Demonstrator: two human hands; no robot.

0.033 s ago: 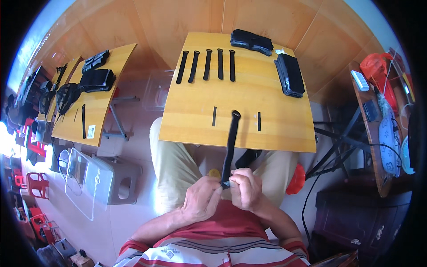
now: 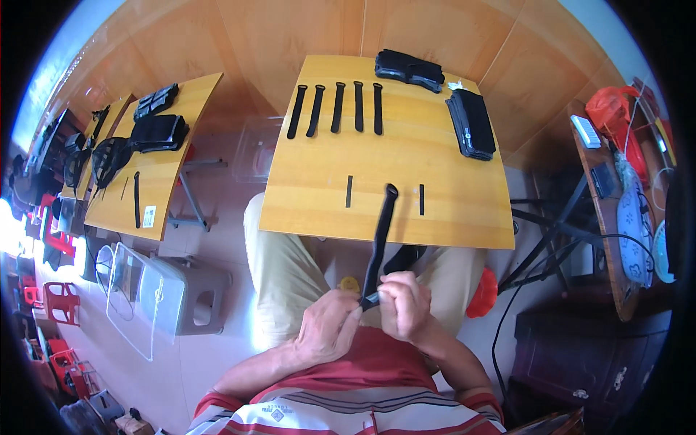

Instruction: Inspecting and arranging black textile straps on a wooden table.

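Black strap (image 2: 380,239) pinched at lower end by left hand (image 2: 328,328) and right hand (image 2: 403,304); tip apparently over table (image 2: 319,210) near edge.

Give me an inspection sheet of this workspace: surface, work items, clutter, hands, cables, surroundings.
Surface: wooden table, mostly bare.
Work items: long black strap held upright at its lower end; five black straps in a row; two short black strips.
Clutter: two stacks of black pouches.
Hands: left hand and right hand both pinch the strap's lower end.
Cables: black cable on floor.
Surroundings: second wooden table at left, grey plastic stool.
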